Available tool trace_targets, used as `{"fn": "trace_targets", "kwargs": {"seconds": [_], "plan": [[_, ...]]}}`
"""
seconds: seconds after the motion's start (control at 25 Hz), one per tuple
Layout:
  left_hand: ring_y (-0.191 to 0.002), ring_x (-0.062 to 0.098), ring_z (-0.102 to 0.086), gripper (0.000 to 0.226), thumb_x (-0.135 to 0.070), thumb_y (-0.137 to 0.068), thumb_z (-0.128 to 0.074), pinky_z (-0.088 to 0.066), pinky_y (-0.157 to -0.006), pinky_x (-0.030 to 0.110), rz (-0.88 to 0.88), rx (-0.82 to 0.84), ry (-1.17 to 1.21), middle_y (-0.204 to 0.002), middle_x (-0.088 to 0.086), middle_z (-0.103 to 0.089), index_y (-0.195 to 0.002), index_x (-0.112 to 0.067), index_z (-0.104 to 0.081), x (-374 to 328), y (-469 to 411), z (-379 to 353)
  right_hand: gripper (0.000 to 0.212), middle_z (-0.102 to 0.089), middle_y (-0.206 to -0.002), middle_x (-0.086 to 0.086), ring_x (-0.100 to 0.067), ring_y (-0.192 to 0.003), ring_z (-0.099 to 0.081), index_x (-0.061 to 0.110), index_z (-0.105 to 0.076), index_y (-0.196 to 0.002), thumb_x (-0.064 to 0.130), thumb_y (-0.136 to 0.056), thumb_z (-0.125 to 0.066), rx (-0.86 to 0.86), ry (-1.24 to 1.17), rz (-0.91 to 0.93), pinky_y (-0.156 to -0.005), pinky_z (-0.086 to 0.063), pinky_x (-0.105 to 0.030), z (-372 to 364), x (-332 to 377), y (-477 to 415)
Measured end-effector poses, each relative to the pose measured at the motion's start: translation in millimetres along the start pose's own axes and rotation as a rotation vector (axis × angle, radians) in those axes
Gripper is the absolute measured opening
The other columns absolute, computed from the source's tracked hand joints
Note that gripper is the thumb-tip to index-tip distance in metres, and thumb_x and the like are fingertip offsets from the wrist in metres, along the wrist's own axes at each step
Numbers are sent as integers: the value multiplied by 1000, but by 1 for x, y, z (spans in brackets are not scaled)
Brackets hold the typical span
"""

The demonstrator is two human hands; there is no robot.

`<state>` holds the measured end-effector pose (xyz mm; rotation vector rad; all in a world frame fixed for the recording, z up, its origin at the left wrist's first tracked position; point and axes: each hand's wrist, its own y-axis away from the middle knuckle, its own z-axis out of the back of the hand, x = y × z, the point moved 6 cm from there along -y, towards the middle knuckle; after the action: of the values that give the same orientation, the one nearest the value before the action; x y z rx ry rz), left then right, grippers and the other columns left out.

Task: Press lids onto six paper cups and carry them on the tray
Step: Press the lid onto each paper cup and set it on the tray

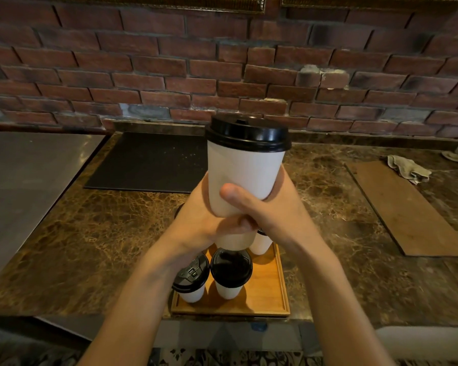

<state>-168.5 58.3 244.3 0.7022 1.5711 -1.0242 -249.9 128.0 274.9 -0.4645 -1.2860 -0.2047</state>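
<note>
From the head view, we see both hands wrapped around one white paper cup, the raised cup (pixel 245 175), held upright in the air above the tray (pixel 274 294). Its black lid (pixel 249 133) sits on the rim. The left hand (pixel 201 220) grips the lower half of the cup from the left. The right hand (pixel 275 212) grips it from the right, with its thumb (pixel 233 194) lying across the near face of the cup wall. The other fingers of both hands curl round the far side and under the base, so we see little of them. The cup's upper half and the lid stand free above the fingers.

Below the hands, the wooden tray rests on the brown marbled surface (pixel 90 233) near its front edge. On it we make out a front-left cup (pixel 191 280) and a middle cup (pixel 232 272), both wearing black lids and standing just beside each other. A third cup (pixel 262 244) stands behind them, mostly hidden by the right hand.

Further back on the surface lies a black mat (pixel 148 162). To the right lies a wooden board (pixel 407 207) with a crumpled cloth (pixel 407 167) at its far end. A brick wall (pixel 169 62) closes the back
</note>
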Motion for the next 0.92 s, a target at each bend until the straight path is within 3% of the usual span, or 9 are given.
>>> {"fn": "trace_targets", "kwargs": {"seconds": [0.12, 0.28, 0.4, 0.48, 0.56, 0.64, 0.72, 0.8, 0.92], "plan": [[-103, -9, -59, 60, -38, -61, -71, -47, -75, 4, -21, -150, -118, -102, -15, -65, -114, -26, -45, 9, 0, 0, 102, -59, -114, 17, 3, -103, -60, 32, -42, -134, 65, -47, -84, -103, 80, -50, -74, -55, -13, 0, -7, 2], [-103, -8, -59, 40, -41, -65, -63, -44, -63, -2, 24, -305, -131, -92, -16, -59, -98, -32, -42, 18, 2, 3, 102, -55, -114, 21, 4, -104, -56, 35, -38, -136, 64, -48, -81, -165, 148, -99, -75, -52, -13, 0, -14, 4], [-104, 0, -62, 37, -30, -70, -69, -47, -66, 3, 44, -275, -192, -90, -17, -65, -102, -32, -50, 20, -2, 4, 102, -57, -114, 20, 2, -105, -58, 34, -41, -134, 65, -45, -78, -145, 104, -113, -78, -54, -17, 2, -14, 1], [-98, -10, -60, 55, -39, -65, -68, -47, -70, 4, 34, -258, -212, -98, -15, -59, -115, -27, -48, 21, -4, 5, 100, -59, -115, 14, -3, -106, -60, 33, -43, -133, 66, -46, -79, -114, 45, -142, -81, -57, -23, 4, -14, 0], [-84, -16, -60, 58, -14, -72, -72, -47, -67, 3, 59, -257, -256, -96, -12, -57, -123, -11, -47, 27, -2, 6, 99, -60, -116, 11, -5, -106, -61, 32, -44, -133, 67, -47, -79, -83, 35, -159, -78, -57, -23, 6, -14, 0], [-82, -7, -63, 58, 9, -74, -69, -46, -64, 2, 87, -258, -289, -90, -11, -56, -125, -3, -46, 29, -2, 5, 98, -60, -117, 11, -5, -106, -61, 32, -44, -134, 67, -48, -77, -78, 36, -153, -76, -57, -20, 6, -14, -1], [-91, 0, -64, 58, -7, -72, -74, -44, -65, -1, 64, -278, -313, -87, -10, -54, -122, 3, -47, 25, -4, 4, 97, -60, -116, 12, -4, -105, -61, 33, -44, -134, 65, -48, -76, -87, 32, -143, -73, -57, -18, 7, -13, -2], [-93, -6, -62, 73, -34, -62, -71, -46, -67, 3, 26, -262, -280, -93, -8, -59, -123, 0, -48, 16, -7, 0, 92, -59, -115, 13, -3, -104, -60, 33, -44, -133, 60, -53, -80, -99, 8, -131, -70, -55, -13, 5, -14, -2], [-94, -6, -62, 77, -35, -59, -75, -49, -66, 6, 17, -252, -228, -100, -7, -62, -124, -4, -50, 13, -5, 2, 84, -59, -114, 13, -4, -104, -61, 33, -44, -133, 49, -62, -86, -129, 5, -114, -72, -57, -15, 4, -17, -3]]}}
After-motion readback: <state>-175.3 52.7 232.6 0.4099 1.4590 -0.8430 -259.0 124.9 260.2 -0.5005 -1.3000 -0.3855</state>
